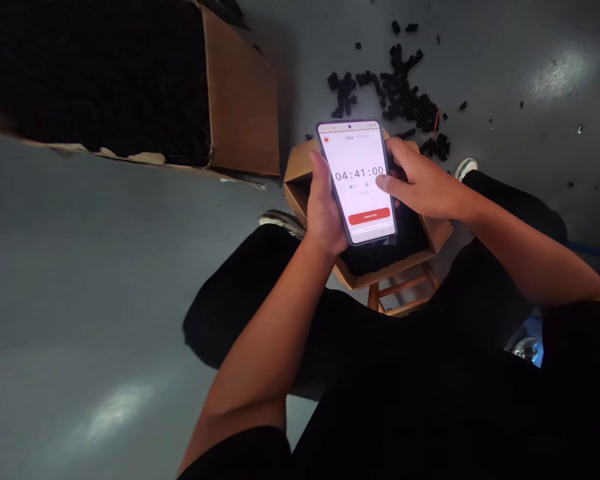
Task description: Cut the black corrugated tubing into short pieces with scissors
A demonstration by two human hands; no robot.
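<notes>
A smartphone (363, 200) with a bright white screen is held upright between both hands, showing "04:41:00" and a red button low on the display. My left hand (325, 207) is wrapped round its left edge, thumb along the side. On the other edge, my right hand (425, 177) grips the phone, its thumb over the screen beside the digits and its other fingers partly hidden behind. Below the phone sits an open cardboard box (300, 197) with dark contents, mostly covered by the hands and phone.
A large cardboard box (243, 93) full of small black pieces stands at upper left. Black cylindrical pieces (405, 93) lie scattered on the grey floor beyond the phone. Under the smaller box is a wooden stool (403, 290), between my black-clad legs (250, 287).
</notes>
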